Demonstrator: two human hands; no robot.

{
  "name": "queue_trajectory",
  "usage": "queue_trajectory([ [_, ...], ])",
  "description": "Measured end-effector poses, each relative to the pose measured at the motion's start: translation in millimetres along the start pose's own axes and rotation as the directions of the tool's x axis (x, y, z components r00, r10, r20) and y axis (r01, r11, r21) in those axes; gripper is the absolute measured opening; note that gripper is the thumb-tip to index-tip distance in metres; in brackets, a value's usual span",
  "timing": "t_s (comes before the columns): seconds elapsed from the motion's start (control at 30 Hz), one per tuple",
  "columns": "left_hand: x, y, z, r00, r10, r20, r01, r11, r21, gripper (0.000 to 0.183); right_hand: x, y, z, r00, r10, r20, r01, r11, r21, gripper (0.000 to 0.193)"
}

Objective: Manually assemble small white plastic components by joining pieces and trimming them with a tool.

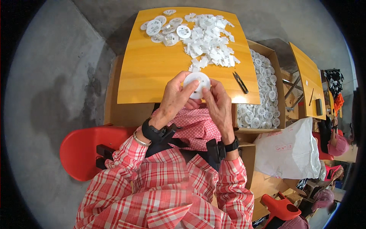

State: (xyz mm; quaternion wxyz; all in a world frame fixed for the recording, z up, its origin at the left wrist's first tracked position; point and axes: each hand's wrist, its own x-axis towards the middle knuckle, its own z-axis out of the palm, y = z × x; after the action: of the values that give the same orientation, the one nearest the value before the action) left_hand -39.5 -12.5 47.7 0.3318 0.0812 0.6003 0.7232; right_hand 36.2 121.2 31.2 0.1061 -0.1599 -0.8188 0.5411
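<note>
A round white plastic disc (203,78) with small holes is held up over the table's near edge. My left hand (177,92) grips its left side, thumb pressed on its face. My right hand (219,103) pinches the lower right of the same disc between thumb and fingers. Just beyond the disc lies a heap of small white plastic pieces (209,38). To its left is a loose group of similar round white discs (183,31). Black thread snips (240,83) rest on the table to the right of my right hand.
The yellow table (152,76) stands before me. At its right side a cardboard box (281,91) is full of white discs. A white sack (289,149), a second table (305,84) and a red stool (278,208) are further right. A red chair (84,149) is left. Other people sit at far right.
</note>
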Motion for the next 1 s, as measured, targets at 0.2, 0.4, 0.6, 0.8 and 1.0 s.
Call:
queue_trajectory([
  [0.2,6.9,-3.0,1.8,0.997,0.052,-0.048,-0.05,0.997,0.058,0.031,0.7,-8.8,3.7,1.0,-0.003,-0.022,0.006,0.991,0.13,0.027],
  [0.4,7.2,-3.8,9.1,0.991,0.101,-0.089,-0.093,0.992,0.09,0.027,-0.5,-0.1,11.8,0.997,0.044,-0.068,-0.019,0.943,0.333,0.024],
  [0.6,17.7,-24.2,1.9,0.973,0.204,-0.11,-0.176,0.959,0.221,0.024,1.7,13.1,17.8,0.993,0.043,-0.113,-0.018,0.978,0.21,0.02],
  [0.8,6.3,-16.8,1.2,0.997,-0.062,-0.05,0.063,0.998,0.015,0.031,2.3,16.0,8.6,0.99,0.135,0.047,-0.143,0.937,0.319,0.023],
  [1.0,4.1,-17.2,2.6,1.0,-0.026,-0.012,0.026,1.0,0.015,0.036,-3.9,17.4,1.8,0.99,0.115,0.077,-0.139,0.815,0.563,0.025],
])
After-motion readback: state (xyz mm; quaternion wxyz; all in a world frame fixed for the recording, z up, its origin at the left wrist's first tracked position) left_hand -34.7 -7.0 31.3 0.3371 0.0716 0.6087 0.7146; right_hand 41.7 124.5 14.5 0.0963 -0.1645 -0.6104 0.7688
